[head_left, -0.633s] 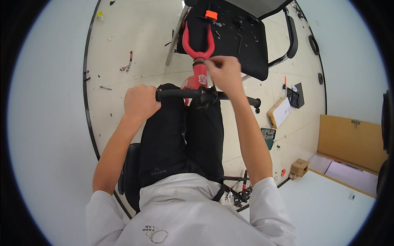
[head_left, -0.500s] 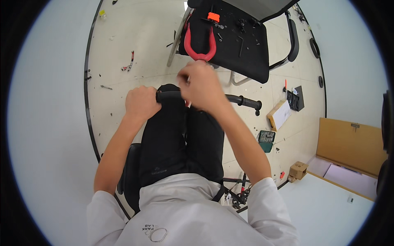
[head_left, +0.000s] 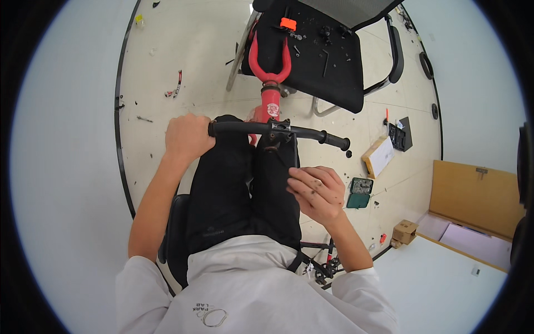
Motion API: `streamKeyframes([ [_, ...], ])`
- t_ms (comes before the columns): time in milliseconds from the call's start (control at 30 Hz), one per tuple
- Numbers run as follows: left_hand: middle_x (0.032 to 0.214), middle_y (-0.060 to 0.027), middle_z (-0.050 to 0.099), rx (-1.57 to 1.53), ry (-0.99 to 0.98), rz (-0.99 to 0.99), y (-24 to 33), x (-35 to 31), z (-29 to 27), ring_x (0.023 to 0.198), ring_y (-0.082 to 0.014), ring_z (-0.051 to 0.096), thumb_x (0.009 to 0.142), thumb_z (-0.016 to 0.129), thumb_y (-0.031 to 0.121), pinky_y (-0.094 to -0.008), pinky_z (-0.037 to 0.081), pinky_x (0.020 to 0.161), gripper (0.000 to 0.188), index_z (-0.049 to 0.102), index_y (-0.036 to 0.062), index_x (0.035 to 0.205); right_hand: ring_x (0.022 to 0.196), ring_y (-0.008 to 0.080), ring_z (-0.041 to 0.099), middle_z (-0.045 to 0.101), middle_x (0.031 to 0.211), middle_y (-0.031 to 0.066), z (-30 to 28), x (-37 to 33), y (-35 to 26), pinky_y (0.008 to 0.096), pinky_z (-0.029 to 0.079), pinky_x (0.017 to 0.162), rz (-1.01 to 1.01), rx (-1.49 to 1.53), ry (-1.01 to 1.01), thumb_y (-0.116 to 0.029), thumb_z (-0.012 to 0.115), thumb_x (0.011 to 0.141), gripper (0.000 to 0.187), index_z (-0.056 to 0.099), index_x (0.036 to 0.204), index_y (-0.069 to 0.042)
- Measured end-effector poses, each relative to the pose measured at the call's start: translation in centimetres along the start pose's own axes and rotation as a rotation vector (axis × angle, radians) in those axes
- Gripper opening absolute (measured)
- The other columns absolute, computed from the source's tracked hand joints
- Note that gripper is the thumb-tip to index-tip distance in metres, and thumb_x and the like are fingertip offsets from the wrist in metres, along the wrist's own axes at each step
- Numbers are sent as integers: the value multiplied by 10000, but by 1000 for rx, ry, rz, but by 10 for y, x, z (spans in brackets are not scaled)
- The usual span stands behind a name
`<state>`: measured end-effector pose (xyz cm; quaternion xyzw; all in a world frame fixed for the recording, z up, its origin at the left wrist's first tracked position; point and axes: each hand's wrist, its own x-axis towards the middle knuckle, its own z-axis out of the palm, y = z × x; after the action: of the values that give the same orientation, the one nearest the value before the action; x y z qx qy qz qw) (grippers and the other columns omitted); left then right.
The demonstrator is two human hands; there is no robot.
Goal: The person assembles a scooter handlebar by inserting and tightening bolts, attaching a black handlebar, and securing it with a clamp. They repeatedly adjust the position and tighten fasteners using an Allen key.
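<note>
Head view: the handlebar [head_left: 278,131] lies across the person's knees, clamped to a red fork [head_left: 270,72] that runs up to the chair [head_left: 334,61]. The left hand [head_left: 186,136] is closed around the handlebar's left end. The right hand [head_left: 317,192] is half-curled and holds nothing, resting on the thigh below the handlebar. A green box [head_left: 360,192] right of that hand holds small parts, too small to identify. The fork's upper end is hidden by the chair seat.

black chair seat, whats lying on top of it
On the black chair seat lie the red fork, an orange piece and small dark parts. What the fork covers is hidden.
</note>
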<state>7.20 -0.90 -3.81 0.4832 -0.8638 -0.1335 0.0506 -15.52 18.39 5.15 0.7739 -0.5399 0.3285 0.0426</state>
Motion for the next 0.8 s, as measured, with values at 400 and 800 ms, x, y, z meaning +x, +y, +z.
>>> streamKeyframes([
  [400,582,-141,628,-13,90,100,-10,-3,15,517,-347,619,809,692,274,-423,478,503,192,738,97,754,750,268,736,715,1059,255,27,-48,0,351,606,745,743,712,426,64,576,927,194,671,1088,119],
  [800,564,-151,610,-40,98,122,-2,-3,16,505,-351,608,862,677,280,-426,464,492,256,723,75,717,515,87,480,671,945,139,45,52,68,235,393,468,1396,1050,799,-211,597,1022,347,609,1228,69],
])
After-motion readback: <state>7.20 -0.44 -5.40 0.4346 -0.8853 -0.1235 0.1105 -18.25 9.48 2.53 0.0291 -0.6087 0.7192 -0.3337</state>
